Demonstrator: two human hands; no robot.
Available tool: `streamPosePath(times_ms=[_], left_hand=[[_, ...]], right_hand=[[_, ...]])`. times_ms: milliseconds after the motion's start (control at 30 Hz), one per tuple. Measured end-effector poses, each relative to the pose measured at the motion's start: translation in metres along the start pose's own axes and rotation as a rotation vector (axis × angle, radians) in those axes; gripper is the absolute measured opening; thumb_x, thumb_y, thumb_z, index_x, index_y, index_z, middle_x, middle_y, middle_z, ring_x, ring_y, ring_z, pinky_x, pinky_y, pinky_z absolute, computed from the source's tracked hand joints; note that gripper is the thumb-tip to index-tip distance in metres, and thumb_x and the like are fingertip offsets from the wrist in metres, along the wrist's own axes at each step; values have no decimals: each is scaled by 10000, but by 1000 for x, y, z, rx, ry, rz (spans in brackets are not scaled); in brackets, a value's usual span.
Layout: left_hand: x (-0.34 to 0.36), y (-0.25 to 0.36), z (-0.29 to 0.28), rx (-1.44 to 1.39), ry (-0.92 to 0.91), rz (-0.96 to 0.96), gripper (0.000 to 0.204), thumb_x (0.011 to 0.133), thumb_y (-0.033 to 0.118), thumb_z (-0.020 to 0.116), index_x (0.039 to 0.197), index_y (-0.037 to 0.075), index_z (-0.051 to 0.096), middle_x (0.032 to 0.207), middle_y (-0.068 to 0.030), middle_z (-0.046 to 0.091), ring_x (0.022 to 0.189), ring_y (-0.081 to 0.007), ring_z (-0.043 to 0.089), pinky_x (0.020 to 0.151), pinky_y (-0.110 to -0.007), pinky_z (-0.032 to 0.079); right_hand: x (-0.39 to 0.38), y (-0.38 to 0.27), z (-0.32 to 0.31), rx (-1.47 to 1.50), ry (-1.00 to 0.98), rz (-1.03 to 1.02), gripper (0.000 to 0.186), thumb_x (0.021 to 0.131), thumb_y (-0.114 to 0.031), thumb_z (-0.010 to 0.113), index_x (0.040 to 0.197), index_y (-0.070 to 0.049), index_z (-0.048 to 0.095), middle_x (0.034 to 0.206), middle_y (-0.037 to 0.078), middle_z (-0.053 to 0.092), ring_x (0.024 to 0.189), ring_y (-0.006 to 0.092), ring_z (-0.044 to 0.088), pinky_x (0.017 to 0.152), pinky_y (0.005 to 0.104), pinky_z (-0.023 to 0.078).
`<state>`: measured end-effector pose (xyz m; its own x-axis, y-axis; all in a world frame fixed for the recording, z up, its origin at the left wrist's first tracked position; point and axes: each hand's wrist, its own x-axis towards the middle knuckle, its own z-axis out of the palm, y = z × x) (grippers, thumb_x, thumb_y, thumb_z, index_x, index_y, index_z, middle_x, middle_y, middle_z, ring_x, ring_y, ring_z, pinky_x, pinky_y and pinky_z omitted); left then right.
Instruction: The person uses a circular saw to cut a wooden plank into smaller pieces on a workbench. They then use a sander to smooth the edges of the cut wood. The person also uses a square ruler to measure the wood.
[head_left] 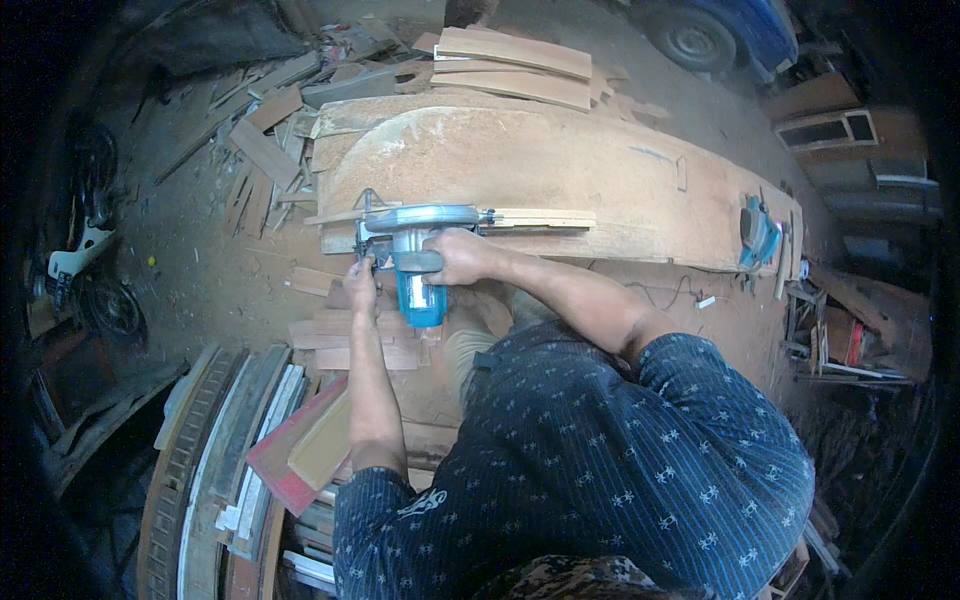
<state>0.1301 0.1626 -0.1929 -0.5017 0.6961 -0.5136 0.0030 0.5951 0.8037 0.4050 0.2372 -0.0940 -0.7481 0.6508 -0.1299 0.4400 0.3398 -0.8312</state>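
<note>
A teal and silver circular saw sits over the near left edge of a long wooden workbench. Its silver guard lies across the bench, with the teal motor pointing back toward me. My right hand is wrapped around the saw's handle. At the left front of the saw, my left hand is closed on a part of its base or guide; the fingers are partly hidden. Narrow wood strips lie along the near edge, and the saw stands over them. The blade is out of sight.
At the bench's right end rests another teal power tool. Boards are stacked beyond the bench. Offcuts litter the floor at left. Long planks stand at lower left. A vehicle wheel shows at far right.
</note>
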Motion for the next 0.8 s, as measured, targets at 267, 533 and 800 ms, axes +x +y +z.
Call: streamPosePath(times_ms=[267,533,800], left_hand=[[34,-22,-36,69,-9,-26,328,959,374,692,1026,54,718,667,7,587,479,-82,504,433,-258,382],[24,11,-49,-18,-91,-97,266,978,349,642,940,88,671,679,29,548,501,-84,478,443,-271,374],[-87,88,2,7,-9,76,255,963,329,710,993,86,641,726,27,595,512,-64,484,430,-239,340]], right_hand=[[21,-15,10,12,2,-33,441,748,-408,816,912,-14,701,875,255,706,872,455,689,798,530,542],[30,-22,15,75,-16,-47,433,778,-400,805,939,-11,704,882,259,713,855,443,702,791,506,557],[-81,-46,-64,108,68,-25,526,754,-431,809,1097,-43,715,889,250,713,876,427,701,810,509,555]])
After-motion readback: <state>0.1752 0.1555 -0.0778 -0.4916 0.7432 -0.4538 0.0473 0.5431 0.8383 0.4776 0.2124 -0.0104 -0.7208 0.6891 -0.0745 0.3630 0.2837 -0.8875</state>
